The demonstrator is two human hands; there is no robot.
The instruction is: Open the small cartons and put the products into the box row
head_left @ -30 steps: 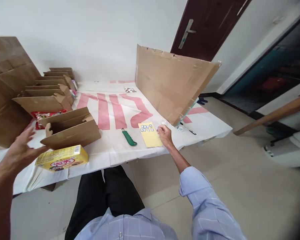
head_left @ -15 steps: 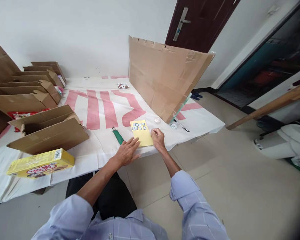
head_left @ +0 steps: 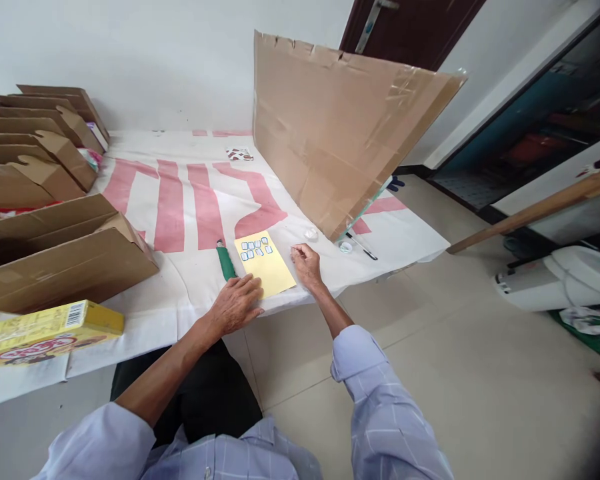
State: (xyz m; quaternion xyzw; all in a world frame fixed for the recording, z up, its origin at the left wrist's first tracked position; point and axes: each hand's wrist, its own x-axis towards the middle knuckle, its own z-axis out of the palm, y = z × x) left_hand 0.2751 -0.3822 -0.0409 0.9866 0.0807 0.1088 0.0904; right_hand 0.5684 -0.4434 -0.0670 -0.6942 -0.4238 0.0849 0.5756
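A yellow sheet (head_left: 267,267) with several small blue-edged stickers near its top lies at the table's front edge. My left hand (head_left: 235,304) lies flat with fingers stretched on the sheet's lower left corner, beside a green-handled knife (head_left: 225,261). My right hand (head_left: 306,262) rests on the white cloth just right of the sheet, fingers curled in a pinch; what they hold, if anything, is too small to see. A small clear crumpled bit (head_left: 311,233) lies just beyond it.
A large cardboard sheet (head_left: 340,127) leans upright at the table's right. Open cardboard boxes (head_left: 55,253) stand in a row at left, a yellow snack box (head_left: 40,330) in front of them. A pen (head_left: 363,245) and a small cap (head_left: 346,247) lie by the cardboard's foot.
My left hand came from the far left over to the yellow sheet and now presses its corner. My right hand has shifted slightly off the sheet's right edge.
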